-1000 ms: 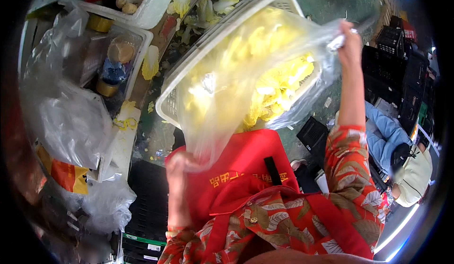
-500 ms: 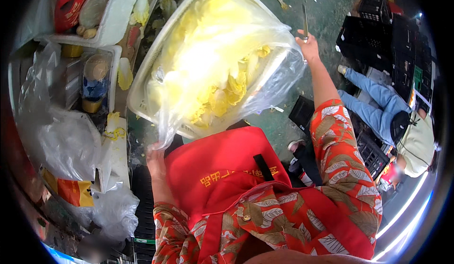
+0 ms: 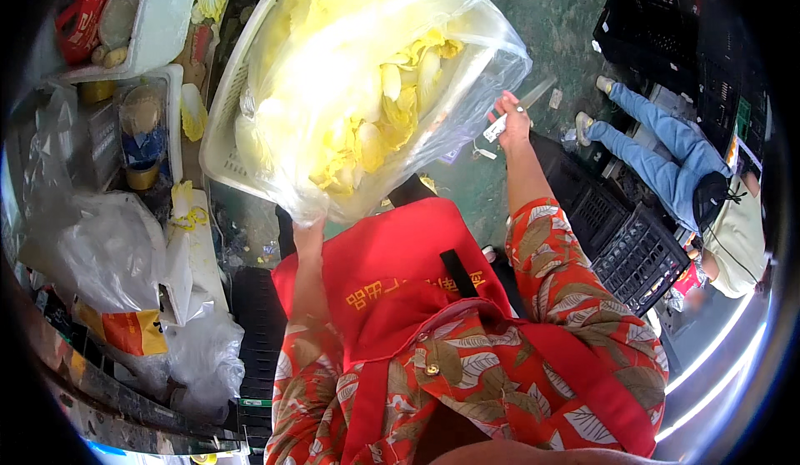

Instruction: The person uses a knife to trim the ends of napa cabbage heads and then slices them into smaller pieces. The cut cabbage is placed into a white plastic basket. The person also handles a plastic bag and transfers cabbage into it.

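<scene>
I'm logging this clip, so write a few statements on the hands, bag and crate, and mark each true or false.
1. The left hand grips the clear plastic bag at its lower edge. True.
2. The bag holds red tomatoes. False: it holds pale yellow cabbage leaves.
3. The bag sits in a white slatted crate. True.
4. The right hand rests flat on the red apron. False: it is raised at the bag's right side, its grip closed on a thin pale object that cannot be identified.
5. Another person in blue trousers is at the right. True.
</scene>
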`<state>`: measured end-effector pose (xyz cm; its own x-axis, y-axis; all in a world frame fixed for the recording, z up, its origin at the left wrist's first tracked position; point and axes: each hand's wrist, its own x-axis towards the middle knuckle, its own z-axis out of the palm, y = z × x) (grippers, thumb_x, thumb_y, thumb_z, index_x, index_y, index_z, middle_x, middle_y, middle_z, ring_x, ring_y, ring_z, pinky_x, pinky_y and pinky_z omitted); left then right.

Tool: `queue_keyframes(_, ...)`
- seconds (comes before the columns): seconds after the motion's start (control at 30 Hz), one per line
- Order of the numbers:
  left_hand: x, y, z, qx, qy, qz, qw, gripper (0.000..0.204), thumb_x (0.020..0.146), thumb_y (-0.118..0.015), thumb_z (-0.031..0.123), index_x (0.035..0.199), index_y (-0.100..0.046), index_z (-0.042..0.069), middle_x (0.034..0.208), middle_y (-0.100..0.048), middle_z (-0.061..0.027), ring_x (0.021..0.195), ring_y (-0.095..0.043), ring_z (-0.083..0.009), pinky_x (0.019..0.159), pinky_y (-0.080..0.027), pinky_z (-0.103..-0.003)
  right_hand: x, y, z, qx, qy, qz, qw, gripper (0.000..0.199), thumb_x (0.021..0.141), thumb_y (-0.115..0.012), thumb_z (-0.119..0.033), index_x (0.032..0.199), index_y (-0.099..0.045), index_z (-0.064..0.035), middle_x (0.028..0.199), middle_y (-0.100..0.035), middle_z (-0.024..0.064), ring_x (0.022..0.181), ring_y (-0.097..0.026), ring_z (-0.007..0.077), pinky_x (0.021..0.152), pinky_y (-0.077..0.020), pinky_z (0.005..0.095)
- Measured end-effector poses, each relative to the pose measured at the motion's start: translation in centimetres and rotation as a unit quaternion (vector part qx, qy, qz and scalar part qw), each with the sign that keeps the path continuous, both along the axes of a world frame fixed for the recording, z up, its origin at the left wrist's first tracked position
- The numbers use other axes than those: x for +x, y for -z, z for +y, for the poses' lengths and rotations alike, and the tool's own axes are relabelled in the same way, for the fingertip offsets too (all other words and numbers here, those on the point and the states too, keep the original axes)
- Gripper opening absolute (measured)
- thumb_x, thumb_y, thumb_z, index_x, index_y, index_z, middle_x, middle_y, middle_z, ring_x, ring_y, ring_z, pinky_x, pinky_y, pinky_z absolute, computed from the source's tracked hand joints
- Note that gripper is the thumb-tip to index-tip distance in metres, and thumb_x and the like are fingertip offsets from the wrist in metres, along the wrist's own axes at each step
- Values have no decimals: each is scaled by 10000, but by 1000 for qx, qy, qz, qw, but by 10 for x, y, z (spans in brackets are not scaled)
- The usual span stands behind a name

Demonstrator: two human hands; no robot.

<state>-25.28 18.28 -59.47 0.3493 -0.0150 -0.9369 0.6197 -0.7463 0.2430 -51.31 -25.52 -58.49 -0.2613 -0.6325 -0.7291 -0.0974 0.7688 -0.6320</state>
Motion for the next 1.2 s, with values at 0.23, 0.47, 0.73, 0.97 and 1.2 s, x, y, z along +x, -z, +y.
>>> queue_keyframes(0.23,6,-18,-16,-45,-98,-93,990,414,783,-649,126,1146,-462,58,853,-556,-31,665,-531,-117,525,-439,-246,-49,96,75,219,170,-114,954,264,908,-559,-262,1096,-514,-83,974,-598,117,835,-574,277,734,-480,463)
queue_keyframes(0.47,26,-18,-31,-94,-92,-144,981,275,828,-620,158,1062,-539,37,956,-602,-32,869,-570,-142,766,-469,-278,14,0,107,87,189,-412,887,162,906,-508,-232,982,-561,-99,669,-468,-4,627,-478,131,550,-416,277)
queue_keyframes(0.73,135,-67,-24,-104,-253,-185,944,226,834,-615,156,1027,-527,76,1081,-567,-83,961,-587,-184,821,-494,-347,162,-98,100,6,-24,-298,954,91,870,-572,-92,944,-550,-140,788,-559,-9,701,-560,150,660,-486,352)
queue_keyframes(0.97,55,-67,-33,-36,-124,94,987,503,840,-650,262,1247,-434,60,1113,-554,-113,931,-607,-239,708,-541,-367,161,-98,98,3,25,-279,960,97,864,-585,-75,886,-526,-149,796,-570,-2,726,-603,171,756,-525,450)
queue_keyframes(1.2,17,-21,-85,42,187,157,969,438,893,-529,387,702,-562,-7,611,-564,-73,577,-620,-200,510,-515,-313,152,-116,95,-73,-87,-130,985,127,861,-577,-44,959,-497,-31,749,-562,54,620,-584,152,575,-568,405)
